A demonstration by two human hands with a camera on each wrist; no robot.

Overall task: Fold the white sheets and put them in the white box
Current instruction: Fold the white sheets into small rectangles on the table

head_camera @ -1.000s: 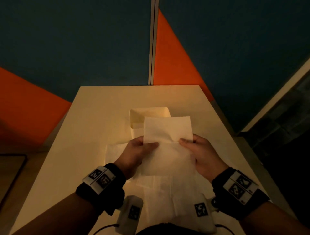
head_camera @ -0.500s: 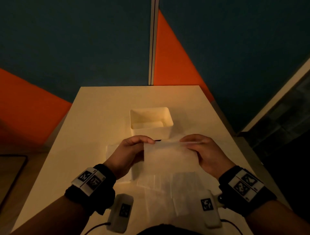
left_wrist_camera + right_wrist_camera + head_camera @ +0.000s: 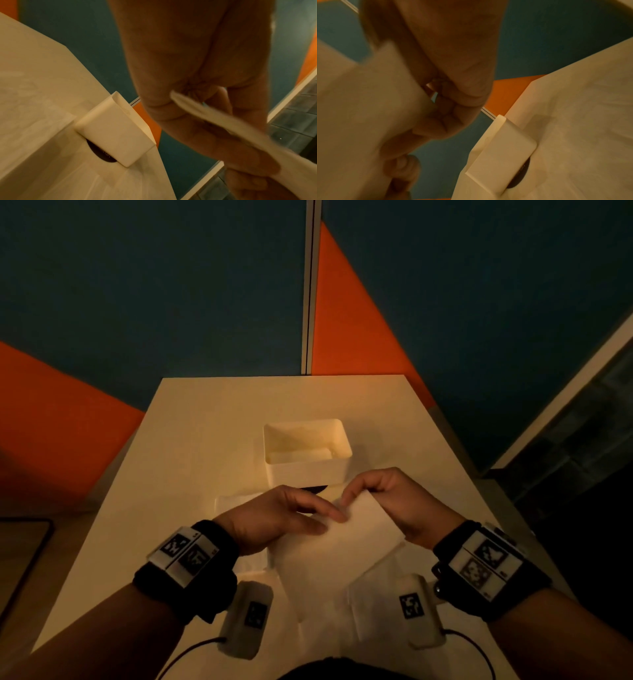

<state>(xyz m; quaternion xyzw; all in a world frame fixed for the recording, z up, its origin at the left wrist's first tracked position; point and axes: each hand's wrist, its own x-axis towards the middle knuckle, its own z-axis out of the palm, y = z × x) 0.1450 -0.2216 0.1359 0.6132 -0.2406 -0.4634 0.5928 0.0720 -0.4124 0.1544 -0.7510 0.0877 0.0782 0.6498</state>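
One pale table [image 3: 205,440] carries the white box [image 3: 308,470] at its middle, with loose sheets [image 3: 342,611] spread at the near edge. Just in front of the box a folded sheet [image 3: 346,546] is held up: the right hand [image 3: 397,501] pinches its far corner, while the left hand [image 3: 274,515] lays nearly straight fingers along its top edge.
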